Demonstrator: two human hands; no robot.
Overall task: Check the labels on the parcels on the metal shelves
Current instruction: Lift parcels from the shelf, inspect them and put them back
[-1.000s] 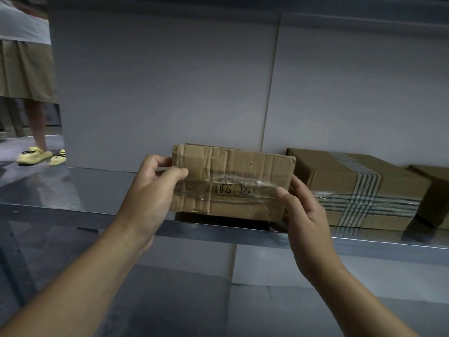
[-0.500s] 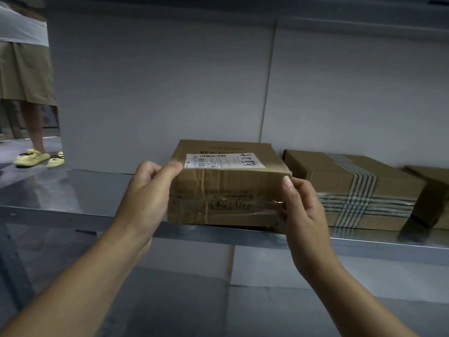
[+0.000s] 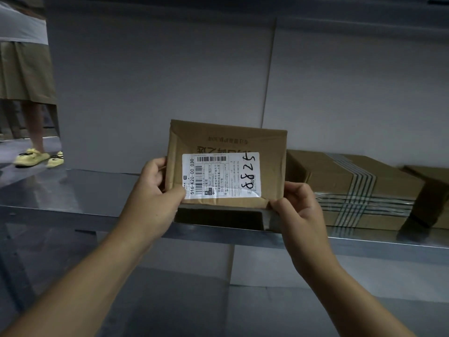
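Both hands gripped one cardboard parcel (image 3: pixel 226 139) by its lower corners: the left hand (image 3: pixel 155 190) had its thumb pressed on the front near the bottom left corner with fingers curled round the left edge, and the right hand (image 3: pixel 300 210) pinched the bottom right corner, thumb in front. The parcel stood tipped up on edge over the near part of the metal shelf (image 3: pixel 73 198), its broad face toward the camera. Whether its lower edge touched the steel could not be told, as only a dark reflection showed beneath it. A white label (image 3: pixel 221 177) covered the lower part of that face, turned sideways, with barcodes, the print "516-K20-00 030" and large handwritten digits. Just right of the parcel's right edge lay a second parcel (image 3: pixel 340 176) flat on the shelf, bound with striped tape, and a third box (image 3: pixel 432 188) butted against it at the far right. Left of the held parcel a long stretch of bare steel ran to the frame's edge. A pale back panel (image 3: pixel 170 81) closed the far side of the shelf. Beyond the panel's left edge a person (image 3: pixel 24 69) stood in yellow shoes (image 3: pixel 31 158).
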